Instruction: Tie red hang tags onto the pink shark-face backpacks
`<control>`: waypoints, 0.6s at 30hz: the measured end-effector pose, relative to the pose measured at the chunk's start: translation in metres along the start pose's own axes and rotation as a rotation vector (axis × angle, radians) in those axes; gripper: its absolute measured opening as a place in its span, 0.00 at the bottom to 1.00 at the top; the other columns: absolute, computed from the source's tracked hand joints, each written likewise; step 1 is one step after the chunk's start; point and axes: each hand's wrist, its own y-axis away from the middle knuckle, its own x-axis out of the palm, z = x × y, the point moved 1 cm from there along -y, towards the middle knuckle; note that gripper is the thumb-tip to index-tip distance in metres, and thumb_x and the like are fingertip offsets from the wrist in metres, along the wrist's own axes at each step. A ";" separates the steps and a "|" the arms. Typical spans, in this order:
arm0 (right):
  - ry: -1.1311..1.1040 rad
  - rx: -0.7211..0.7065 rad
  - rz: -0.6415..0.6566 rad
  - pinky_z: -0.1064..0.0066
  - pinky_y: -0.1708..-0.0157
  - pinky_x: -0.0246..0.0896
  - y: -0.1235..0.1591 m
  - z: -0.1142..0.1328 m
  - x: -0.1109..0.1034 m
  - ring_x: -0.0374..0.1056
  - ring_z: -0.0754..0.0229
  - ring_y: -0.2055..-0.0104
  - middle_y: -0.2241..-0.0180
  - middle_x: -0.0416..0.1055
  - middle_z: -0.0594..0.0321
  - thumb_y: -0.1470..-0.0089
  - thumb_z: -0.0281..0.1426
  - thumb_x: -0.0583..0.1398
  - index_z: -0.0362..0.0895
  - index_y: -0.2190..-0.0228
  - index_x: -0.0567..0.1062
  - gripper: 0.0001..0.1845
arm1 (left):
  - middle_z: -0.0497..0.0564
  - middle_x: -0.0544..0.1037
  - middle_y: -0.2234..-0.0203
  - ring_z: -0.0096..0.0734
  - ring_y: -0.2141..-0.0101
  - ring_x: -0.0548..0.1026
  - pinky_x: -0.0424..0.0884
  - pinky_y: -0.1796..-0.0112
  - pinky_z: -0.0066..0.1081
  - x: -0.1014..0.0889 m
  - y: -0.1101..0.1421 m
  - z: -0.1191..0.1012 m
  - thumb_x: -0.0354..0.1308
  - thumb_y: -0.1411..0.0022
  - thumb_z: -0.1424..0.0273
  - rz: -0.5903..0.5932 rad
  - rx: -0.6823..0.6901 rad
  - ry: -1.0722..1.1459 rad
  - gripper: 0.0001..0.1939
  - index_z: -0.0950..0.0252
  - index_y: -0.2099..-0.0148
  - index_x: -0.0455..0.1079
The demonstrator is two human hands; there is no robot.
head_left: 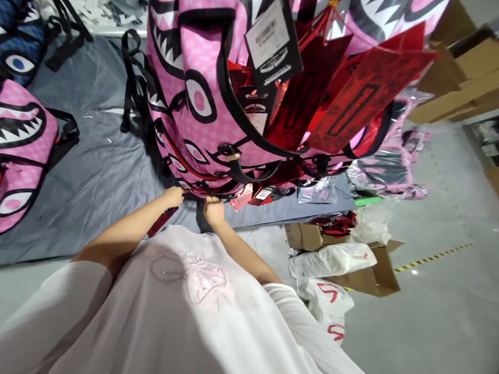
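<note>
A large pink bag (187, 59) with printed eyes and shark teeth stands at the upper middle of the grey-covered table. My left hand (175, 197) is closed at its near lower edge, fingertips partly hidden against the fabric. Just to the right, my right hand (214, 211) pinches the same edge, its fingers curled and partly out of sight. Red tags (241, 197) hang beside my right hand. Higher up, a black hang tag with a white barcode label (272, 41) and several red envelope-like cards (363, 97) lie over the bag's opening. A dark red strip (162, 221) shows below my left hand.
More pink bags (17, 153) and a blue one (4, 39) lie on the table cover (92, 159) at left. Black straps (131, 75) trail there. Right of the table are cardboard boxes (465, 78), white wrapped packages (330, 259) and a yellow-black floor line (432, 257).
</note>
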 end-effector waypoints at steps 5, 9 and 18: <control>-0.125 0.065 -0.097 0.64 0.50 0.55 0.008 -0.011 0.002 0.63 0.50 0.48 0.51 0.69 0.43 0.39 0.25 0.48 0.35 0.44 0.66 0.23 | 0.53 0.81 0.61 0.34 0.61 0.78 0.70 0.59 0.24 -0.001 -0.006 -0.008 0.55 0.42 0.76 -0.016 0.001 0.046 0.25 0.61 0.41 0.72; -0.320 0.136 0.057 0.69 0.55 0.58 0.005 -0.010 0.006 0.69 0.55 0.54 0.54 0.73 0.49 0.36 0.28 0.47 0.40 0.43 0.66 0.22 | 0.51 0.80 0.69 0.26 0.73 0.74 0.68 0.69 0.21 -0.005 -0.009 -0.013 0.53 0.40 0.75 -0.016 -0.008 0.086 0.26 0.66 0.39 0.69; -0.902 0.565 -0.070 0.72 0.60 0.61 -0.023 0.000 0.010 0.70 0.53 0.54 0.62 0.75 0.52 0.44 0.35 0.59 0.40 0.60 0.73 0.13 | 0.48 0.73 0.78 0.19 0.83 0.60 0.58 0.81 0.21 -0.011 -0.015 -0.024 0.55 0.44 0.76 0.074 -0.085 0.254 0.29 0.70 0.39 0.68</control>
